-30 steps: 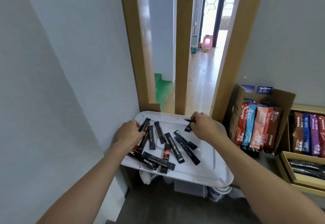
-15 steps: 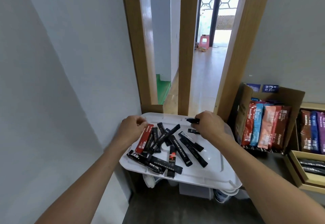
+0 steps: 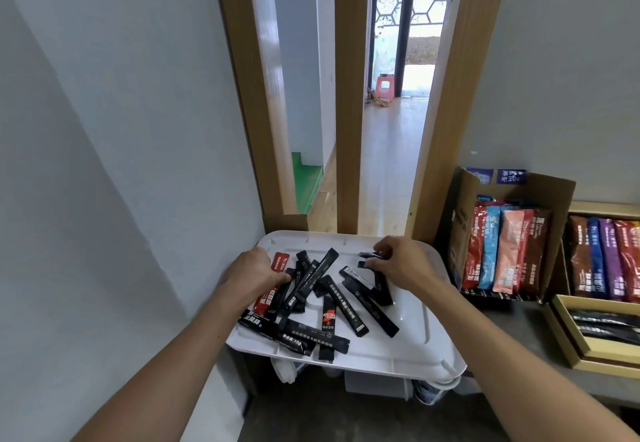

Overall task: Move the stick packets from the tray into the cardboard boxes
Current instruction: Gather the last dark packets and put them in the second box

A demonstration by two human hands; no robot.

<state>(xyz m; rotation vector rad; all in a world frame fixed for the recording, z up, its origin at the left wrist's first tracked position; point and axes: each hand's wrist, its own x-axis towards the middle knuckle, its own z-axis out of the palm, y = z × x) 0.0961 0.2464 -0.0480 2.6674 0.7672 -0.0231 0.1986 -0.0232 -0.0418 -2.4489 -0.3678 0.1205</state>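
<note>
Right of centre, the right hand (image 3: 403, 263) pinches two black packets (image 3: 366, 255) lying crosswise on the white tray (image 3: 398, 355). The cardboard boxes (image 3: 459, 233) stand further right, nearest this hand. The left hand (image 3: 254, 277) grips a red packet (image 3: 280, 262).

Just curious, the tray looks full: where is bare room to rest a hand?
Bare tray shows at the near right corner, between packets and rim, and along the far edge. Crowded: the left half, packets piled under the left hand.
</note>
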